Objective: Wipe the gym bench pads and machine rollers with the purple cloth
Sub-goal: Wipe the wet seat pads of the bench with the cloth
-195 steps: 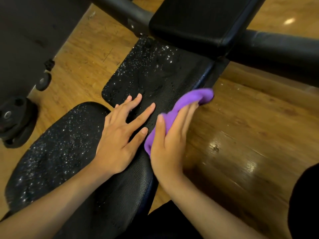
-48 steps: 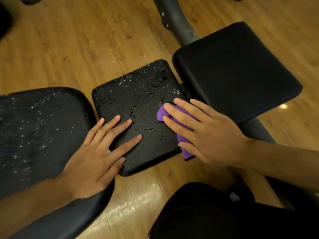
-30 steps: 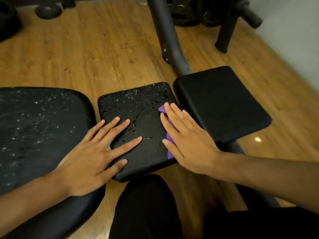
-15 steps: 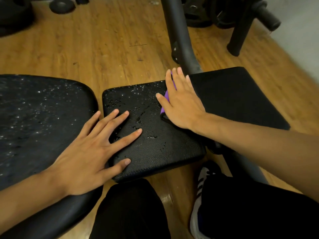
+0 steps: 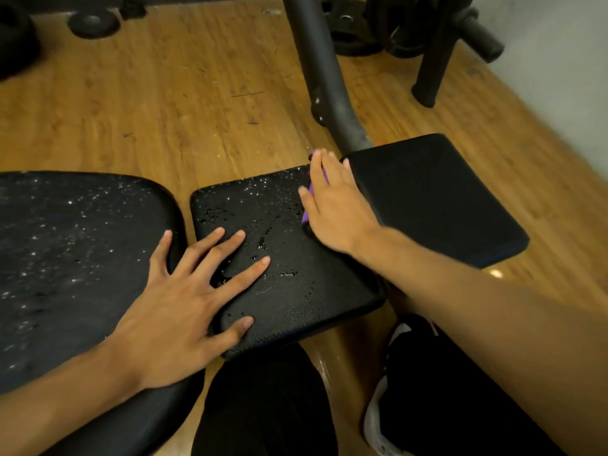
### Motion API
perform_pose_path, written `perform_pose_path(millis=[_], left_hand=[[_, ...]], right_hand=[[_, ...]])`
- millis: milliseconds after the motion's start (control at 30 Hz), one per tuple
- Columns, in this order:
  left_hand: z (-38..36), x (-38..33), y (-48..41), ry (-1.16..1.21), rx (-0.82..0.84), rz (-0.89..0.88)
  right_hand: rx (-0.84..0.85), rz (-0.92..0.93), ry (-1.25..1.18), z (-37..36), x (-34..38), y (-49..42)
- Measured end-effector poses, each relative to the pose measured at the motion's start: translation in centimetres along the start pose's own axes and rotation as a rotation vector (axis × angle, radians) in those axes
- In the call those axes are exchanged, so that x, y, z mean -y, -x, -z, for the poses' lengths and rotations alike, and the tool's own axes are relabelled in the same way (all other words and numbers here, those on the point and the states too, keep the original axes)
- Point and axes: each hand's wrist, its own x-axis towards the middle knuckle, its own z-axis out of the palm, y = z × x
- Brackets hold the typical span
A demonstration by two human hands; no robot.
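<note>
A small black seat pad (image 5: 296,291) lies in the middle, wet with droplets toward its far side. My right hand (image 5: 332,205) presses flat on the purple cloth (image 5: 307,215) at the pad's far right corner; only slivers of cloth show under the fingers. My left hand (image 5: 184,304) rests flat with fingers spread on the pad's near left part and the gap beside it. A large black back pad (image 5: 65,258), speckled with droplets, lies to the left. A third, dry black pad (image 5: 434,199) sits to the right.
A grey metal frame tube (image 5: 322,77) rises behind the pads. Black weight plates (image 5: 93,24) and a rack leg (image 5: 434,54) stand on the wooden floor at the back. My knees and a black-and-white shoe (image 5: 378,422) are at the bottom.
My right hand has slid the cloth away from me along the seat pad's right side to its far corner. My left hand has stayed flat in place.
</note>
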Motion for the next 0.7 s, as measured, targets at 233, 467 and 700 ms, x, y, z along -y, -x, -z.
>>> perform_pose_path(millis=[233, 467, 700], left_hand=[[-0.4, 0.0, 0.4, -0.001, 0.04, 0.031], [-0.3, -0.6, -0.1, 0.012, 0.019, 0.034], [-0.4, -0.2, 0.2, 0.016, 0.034, 0.028]], right_hand=[[-0.083, -0.162, 0.017, -1.6, 2.4, 8.8], [-0.032, -0.098, 0.051, -0.7, 0.5, 0.6], [-0.116, -0.241, 0.009, -1.8, 2.6, 12.7]])
